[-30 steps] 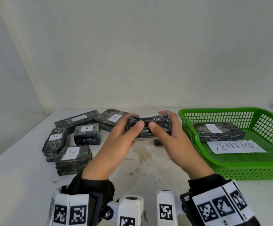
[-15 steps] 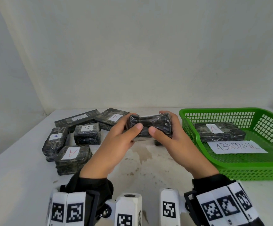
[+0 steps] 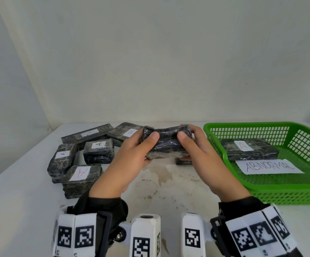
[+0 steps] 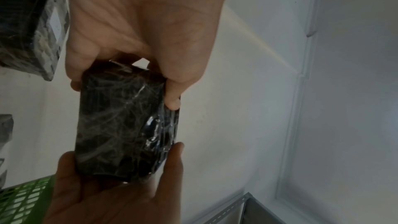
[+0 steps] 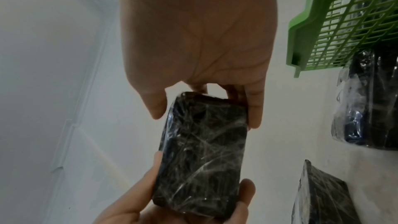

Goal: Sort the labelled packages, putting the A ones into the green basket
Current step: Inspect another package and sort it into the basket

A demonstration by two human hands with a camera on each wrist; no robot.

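One white surface (image 3: 11, 210), stained at centre. One green basket (image 3: 280, 190) at right, holding one A-labelled package (image 3: 250, 152) and one "ABNORMAL" sheet (image 3: 269, 166). Five labelled packages at left: three marked A (image 3: 98, 151) (image 3: 62, 160) (image 3: 81, 178), one marked B (image 3: 124, 133), one long with label unreadable (image 3: 87, 135). One black wrapped package (image 3: 166, 144) raised above centre, label unseen, gripped by fingers of left hand (image 3: 132, 156) and right hand (image 3: 196, 151) at either end.
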